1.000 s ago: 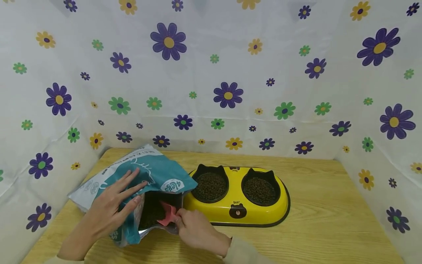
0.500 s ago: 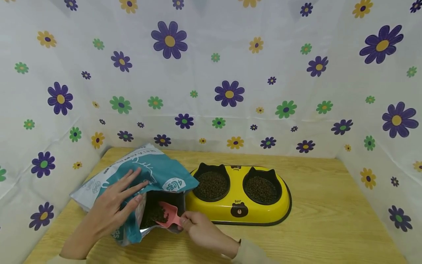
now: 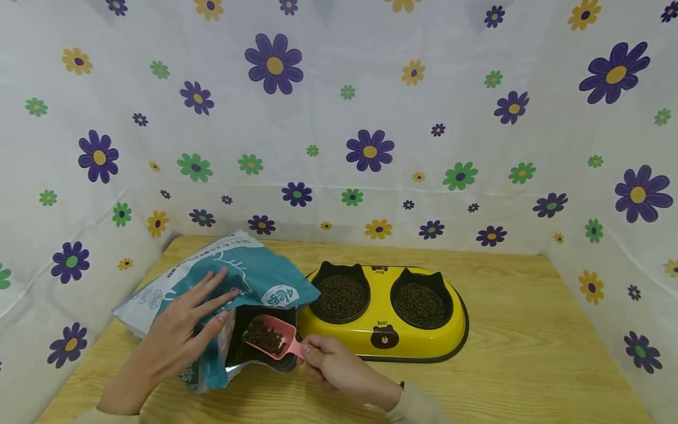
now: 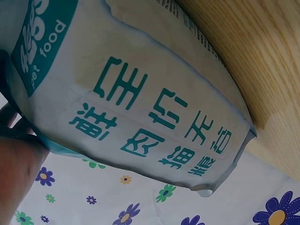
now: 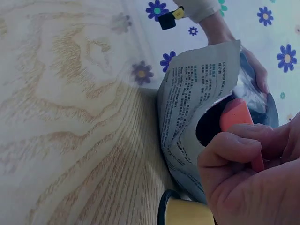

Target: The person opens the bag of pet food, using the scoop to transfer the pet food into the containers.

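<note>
A teal and white pet food bag (image 3: pixel 265 268) lies on the table at the left, its mouth open toward the front right. My left hand (image 3: pixel 177 330) rests on it, fingers spread fairly straight across the teal side. In the left wrist view, the bag's printed white side (image 4: pixel 145 108) fills most of the frame. My right hand (image 3: pixel 339 365) pinches the handle of a pink scoop (image 3: pixel 288 334) at the bag's mouth. Brown kibble (image 3: pixel 265 337) lies in the scoop. From the right wrist, the scoop (image 5: pixel 235 115) shows partly, with my fingers (image 5: pixel 229 150) curled round its handle.
Right of the bag stands a yellow double feeder (image 3: pixel 377 300), touching or very near it. Its left black bowl (image 3: pixel 354 268) and right black bowl (image 3: pixel 434 280) both hold kibble. Flower-print cloth (image 3: pixel 318 118) closes off the back and sides of the wooden table (image 3: pixel 524 330).
The scoop has come up from deep in the bag to its mouth, and kibble now shows in it. My right hand has moved right. My left hand stays on the bag.
</note>
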`<state>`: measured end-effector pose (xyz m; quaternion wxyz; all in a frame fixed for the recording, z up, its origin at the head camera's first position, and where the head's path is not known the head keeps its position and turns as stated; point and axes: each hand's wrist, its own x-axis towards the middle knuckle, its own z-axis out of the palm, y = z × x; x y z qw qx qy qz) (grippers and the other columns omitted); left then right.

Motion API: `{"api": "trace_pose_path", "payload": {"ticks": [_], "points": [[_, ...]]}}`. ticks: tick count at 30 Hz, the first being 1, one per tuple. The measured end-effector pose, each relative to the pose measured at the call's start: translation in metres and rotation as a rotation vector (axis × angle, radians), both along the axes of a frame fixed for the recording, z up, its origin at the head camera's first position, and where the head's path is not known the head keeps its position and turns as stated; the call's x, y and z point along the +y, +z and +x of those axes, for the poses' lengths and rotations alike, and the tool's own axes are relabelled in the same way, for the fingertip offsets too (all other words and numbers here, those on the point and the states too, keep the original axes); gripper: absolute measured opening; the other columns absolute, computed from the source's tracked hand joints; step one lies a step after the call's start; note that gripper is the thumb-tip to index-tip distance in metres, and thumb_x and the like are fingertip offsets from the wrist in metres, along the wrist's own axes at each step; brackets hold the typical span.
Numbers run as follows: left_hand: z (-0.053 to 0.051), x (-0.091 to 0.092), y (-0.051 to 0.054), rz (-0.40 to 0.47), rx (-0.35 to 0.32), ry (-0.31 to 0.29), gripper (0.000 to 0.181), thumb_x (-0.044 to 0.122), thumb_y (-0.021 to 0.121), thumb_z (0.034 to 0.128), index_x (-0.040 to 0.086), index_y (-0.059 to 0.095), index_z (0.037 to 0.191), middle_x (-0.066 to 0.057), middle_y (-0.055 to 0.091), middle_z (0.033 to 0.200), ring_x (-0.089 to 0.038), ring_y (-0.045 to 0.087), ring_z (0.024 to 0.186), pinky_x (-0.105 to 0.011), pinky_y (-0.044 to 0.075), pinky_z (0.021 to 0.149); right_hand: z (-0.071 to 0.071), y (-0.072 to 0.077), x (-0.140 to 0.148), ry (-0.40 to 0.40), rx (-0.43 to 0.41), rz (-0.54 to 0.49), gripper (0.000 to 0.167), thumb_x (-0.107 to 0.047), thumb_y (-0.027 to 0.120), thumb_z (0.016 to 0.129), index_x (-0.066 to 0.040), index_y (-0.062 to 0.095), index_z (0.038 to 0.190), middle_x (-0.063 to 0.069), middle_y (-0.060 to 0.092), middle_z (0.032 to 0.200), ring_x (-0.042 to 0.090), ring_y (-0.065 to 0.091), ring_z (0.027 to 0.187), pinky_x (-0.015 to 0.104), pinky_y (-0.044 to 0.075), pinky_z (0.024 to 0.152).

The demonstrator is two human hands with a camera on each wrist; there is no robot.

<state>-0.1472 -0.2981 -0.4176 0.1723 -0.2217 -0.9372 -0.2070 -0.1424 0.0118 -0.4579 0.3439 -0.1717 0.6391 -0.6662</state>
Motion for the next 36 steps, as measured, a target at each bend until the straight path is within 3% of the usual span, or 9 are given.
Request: {"api": "trace_pose_path", "payload": {"ticks": [8,14,21,29,36], "points": [[-0.001,0.001,0.000,0.005,0.005,-0.005,0.041,0.023,0.063,0.0999,0.025,0.065,0.141,-0.003,0.040,0.165,-0.038,0.035,0.152,-0.070,0.037,0.105,-0.005,-0.001,0.007,0.035,-0.039,-0.063,0.032,-0.029,0.038,0.112,-0.002,0.050,0.101,-0.001,0.042,0.070,0.012,0.030,0.051,0.023,0.027,0.046],[0.000,0.000,-0.001,0.007,0.022,-0.013,0.041,0.022,0.063,0.0992,0.023,0.065,0.140,-0.004,0.040,0.164,-0.035,0.034,0.153,-0.070,0.037,0.105,-0.005,-0.005,0.006,0.038,-0.041,-0.064,0.034,-0.028,0.039,0.111,0.004,0.050,0.105,-0.001,0.046,0.071,0.012,0.035,0.053,0.023,0.029,0.046],[0.000,0.000,-0.001,0.011,0.009,-0.007,0.041,0.022,0.063,0.0994,0.024,0.066,0.140,-0.003,0.040,0.165,-0.037,0.035,0.153,-0.070,0.037,0.105,-0.004,-0.007,0.006,0.092,-0.048,-0.117,0.029,-0.029,0.038,0.112,-0.003,0.050,0.104,-0.001,0.047,0.075,0.013,0.036,0.057,0.023,0.030,0.048],[0.000,0.000,-0.001,0.017,-0.002,-0.007,0.041,0.023,0.064,0.0995,0.024,0.065,0.140,-0.002,0.039,0.165,-0.035,0.034,0.154,-0.070,0.037,0.105,-0.001,-0.001,0.009,0.114,-0.023,-0.117,0.032,-0.029,0.036,0.112,-0.001,0.049,0.108,-0.002,0.046,0.076,0.012,0.036,0.057,0.023,0.031,0.049],[0.000,0.001,0.000,0.017,0.011,-0.005,0.041,0.023,0.064,0.0990,0.025,0.066,0.140,-0.002,0.040,0.164,-0.034,0.035,0.153,-0.069,0.037,0.106,0.001,0.002,0.016,0.148,0.008,-0.110,0.041,-0.028,0.034,0.113,0.012,0.044,0.116,-0.002,0.045,0.076,0.012,0.036,0.057,0.023,0.031,0.050]]}}
